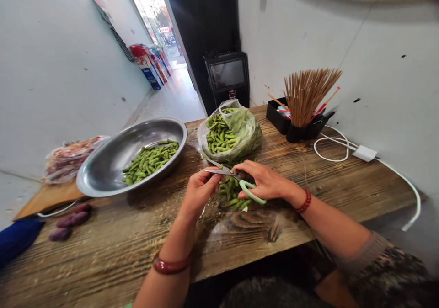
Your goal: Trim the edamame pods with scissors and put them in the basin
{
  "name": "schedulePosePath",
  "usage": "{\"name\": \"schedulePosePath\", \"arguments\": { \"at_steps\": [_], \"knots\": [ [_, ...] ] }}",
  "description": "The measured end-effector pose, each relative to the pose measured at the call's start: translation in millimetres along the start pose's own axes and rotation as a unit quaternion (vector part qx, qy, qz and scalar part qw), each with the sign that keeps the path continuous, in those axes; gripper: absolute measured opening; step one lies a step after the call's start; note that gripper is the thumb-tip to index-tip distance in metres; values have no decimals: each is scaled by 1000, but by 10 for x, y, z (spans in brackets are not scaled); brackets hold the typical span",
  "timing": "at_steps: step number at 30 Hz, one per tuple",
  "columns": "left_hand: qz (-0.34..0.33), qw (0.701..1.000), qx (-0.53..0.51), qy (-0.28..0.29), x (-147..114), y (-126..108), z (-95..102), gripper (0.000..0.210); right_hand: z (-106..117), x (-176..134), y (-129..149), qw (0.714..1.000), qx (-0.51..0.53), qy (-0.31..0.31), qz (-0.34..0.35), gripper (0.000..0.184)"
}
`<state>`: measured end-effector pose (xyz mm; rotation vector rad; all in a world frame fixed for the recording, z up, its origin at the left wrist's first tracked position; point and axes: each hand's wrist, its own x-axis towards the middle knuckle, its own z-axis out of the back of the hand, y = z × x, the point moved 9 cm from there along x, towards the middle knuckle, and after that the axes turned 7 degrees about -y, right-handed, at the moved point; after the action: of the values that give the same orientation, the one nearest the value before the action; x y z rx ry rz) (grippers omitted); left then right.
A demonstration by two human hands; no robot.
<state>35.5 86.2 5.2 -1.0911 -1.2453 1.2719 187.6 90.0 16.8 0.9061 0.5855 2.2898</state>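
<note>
Left hand [202, 187]: fingers curled in toward the thumb, right beside the blades; from where I stand I cannot tell whether a pod is pinched between them.
Right hand [262, 180]: closed around the green-handled scissors [252, 193], grip toward the palm and blades slightly parted, pointing at the left hand; that grip probably lets the two hands meet without the wrists crossing.
Loose pods [230, 191]: in a small heap on the worktop [137, 239], under the scissors, between the bag and the near edge; lying there, they seem easiest for either hand to reach.
Bag [252, 136]: by the far edge, slumped, full of green pods, its mouth gaping, which presumably keeps them reachable.
Basin [103, 161]: left of the bag, with more pods [151, 161] gathered on the side toward it; its wide rim likely suits catching small things from the left hand's side.
Skewers [308, 95]: upright in a black holder [297, 134] toward the far right corner, against the wall, perhaps to stay out of the elbows' way.
</note>
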Motion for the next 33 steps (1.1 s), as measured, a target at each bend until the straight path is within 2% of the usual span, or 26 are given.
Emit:
{"name": "schedulePosePath", "arguments": {
  "at_steps": [8, 33],
  "knots": [
    [11, 1000, 1, 10, -10, -2, -35, 22, -62, -14, -23, 1000, 1, 7, 2, 66],
    [18, 998, 67, 6, 80, 52, 124, 22, -53, -17, -92, 1000, 1, -3, 14, 59]
  ]
}}
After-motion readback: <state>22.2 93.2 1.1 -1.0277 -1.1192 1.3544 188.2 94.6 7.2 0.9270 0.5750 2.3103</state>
